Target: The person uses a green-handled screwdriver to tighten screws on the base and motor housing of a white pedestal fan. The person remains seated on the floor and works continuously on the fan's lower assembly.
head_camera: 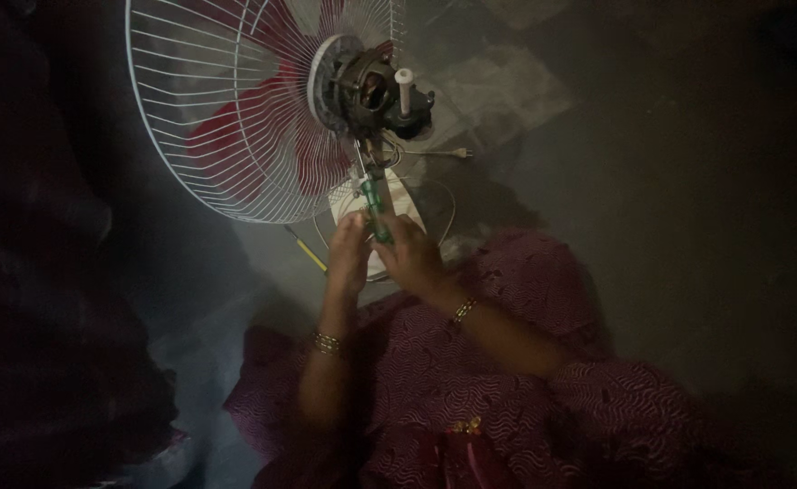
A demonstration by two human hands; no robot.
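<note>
Both hands pinch the green screwdriver: left hand low, right hand beside. It looks stiff, light and slippery; hold its handle. The bare fan motor seems fragile.

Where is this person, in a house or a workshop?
Probably a home, on a dim floor, though it is hard to be sure. An opened fan with red blades lies on the bare floor, its plug loose, and both hands hold a green screwdriver.
</note>
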